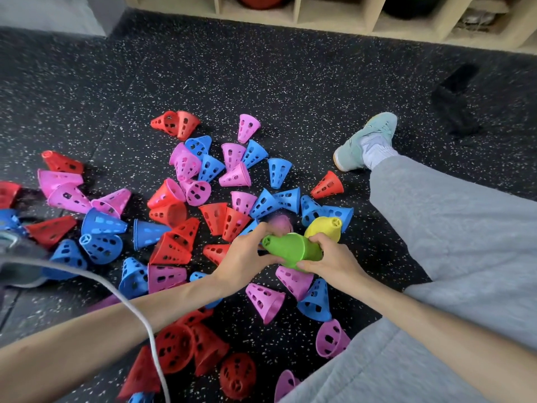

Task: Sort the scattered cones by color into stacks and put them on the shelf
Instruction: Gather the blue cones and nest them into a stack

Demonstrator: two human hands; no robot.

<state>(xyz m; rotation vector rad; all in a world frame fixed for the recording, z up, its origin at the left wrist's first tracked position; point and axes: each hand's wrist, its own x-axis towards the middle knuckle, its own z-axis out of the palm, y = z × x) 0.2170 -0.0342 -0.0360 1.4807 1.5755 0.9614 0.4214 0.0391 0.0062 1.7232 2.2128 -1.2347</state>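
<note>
The green cones (292,251), a short nested stack held sideways just above the floor (290,91), sat between both hands: the left hand (247,254) curled round the narrow tip end, the right hand (328,258) gripped the wide rim end, fingers wrapped on both sides. It looked like the person was pressing green cones together, so the step in hand was building the green stack, early in the sort since nearly everything else lay loose. A yellow cone (327,226) stood just behind the right hand, touching or nearly touching the stack; I could not tell which. Next move would likely call for seating the green stack fully, setting it down upright, then picking another colour, probably the yellow as it was nearest. Cones were thin moulded plastic, tapered, with flared rims and oblong holes in the walls, so they should nest easily but could jam if pushed in crooked. The green ones looked smoother, holes not visible from this angle. Red cones (171,248), blue cones (273,199) and pink cones (232,175) lay tipped every way around the hands, some already part nested. The floor was dark rubber matting with white flecks, grippy looking. The person's leg in grey sweatpants (436,228) stretched out to the right with a pale sneaker (366,141) at the end. The wooden shelf (334,21) with open cubbies ran along the far edge, well apart from the pile. A grey cable (139,312) crossed the left forearm.
</note>
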